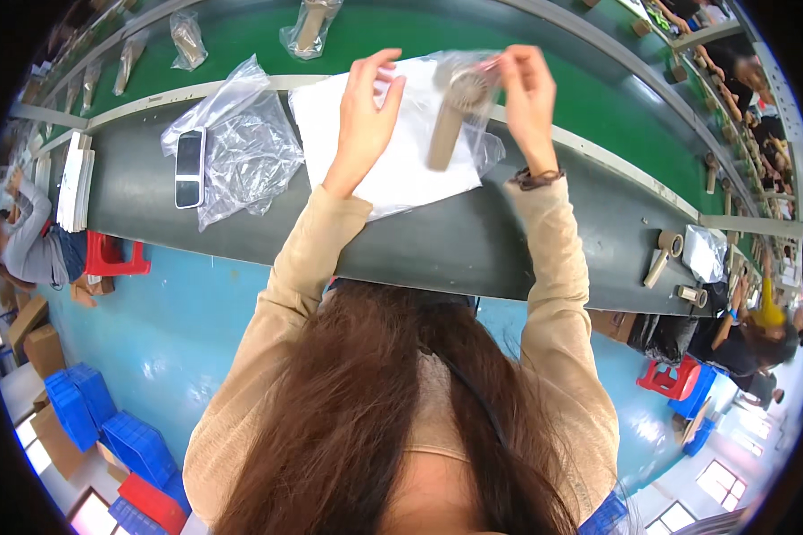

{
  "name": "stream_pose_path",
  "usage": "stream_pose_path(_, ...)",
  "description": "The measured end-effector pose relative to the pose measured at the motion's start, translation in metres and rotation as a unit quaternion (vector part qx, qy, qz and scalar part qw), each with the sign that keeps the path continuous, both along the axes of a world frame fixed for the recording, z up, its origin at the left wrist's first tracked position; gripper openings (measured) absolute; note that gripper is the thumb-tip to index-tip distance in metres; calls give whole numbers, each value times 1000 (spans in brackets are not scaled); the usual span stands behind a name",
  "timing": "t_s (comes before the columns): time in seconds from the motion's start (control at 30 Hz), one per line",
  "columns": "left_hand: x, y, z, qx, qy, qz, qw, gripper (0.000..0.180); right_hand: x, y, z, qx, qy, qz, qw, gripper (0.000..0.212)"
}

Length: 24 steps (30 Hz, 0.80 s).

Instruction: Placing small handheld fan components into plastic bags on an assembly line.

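Observation:
My right hand (530,96) pinches the top of a clear plastic bag (488,125) above the table. Inside the bag is a brown handheld fan (451,125), its round head up and its handle slanting down; it is slightly blurred. To the left, my left hand (368,111) is raised with thumb and fingers apart, holding nothing. Beneath both hands lies a white sheet (410,183), which may be paper or a flat bag. Beside it on the left is a pile of clear plastic bags (250,160), with a phone (190,169) on its edge.
Beyond the dark worktable (419,254) runs a green conveyor belt (241,40) carrying bagged fans (311,27). Unbagged fans (662,254) lie at the table's right end. White boxes or sheets (76,187) stand at the left. People sit at both sides, near red stools (120,259).

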State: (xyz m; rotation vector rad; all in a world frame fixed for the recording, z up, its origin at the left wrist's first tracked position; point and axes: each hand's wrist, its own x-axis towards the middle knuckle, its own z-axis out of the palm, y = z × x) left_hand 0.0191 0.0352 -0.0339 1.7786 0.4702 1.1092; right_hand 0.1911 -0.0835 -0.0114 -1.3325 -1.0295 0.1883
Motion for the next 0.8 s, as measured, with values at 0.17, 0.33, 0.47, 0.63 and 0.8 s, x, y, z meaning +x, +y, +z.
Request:
stream_pose_path(0.17,-31,-43,-24,127,172,-185,959,23,99,10,3,-1,-129,-242,962,13)
stream_pose_path(0.33,-33,-65,-36,276,250,-177,911,25,192,38,-28,0,-156,-246,957,14)
stream_pose_path(0.47,-34,-65,-30,252,264,-200,909,15,229,55,-54,-56,-129,-251,958,11)
stream_pose_path(0.63,-24,-62,-32,212,297,-196,910,5,247,58,-104,-115,-15,-219,969,24)
stream_pose_path(0.8,-30,-60,-26,100,338,-141,925,11,183,28,-79,30,-34,-258,965,35)
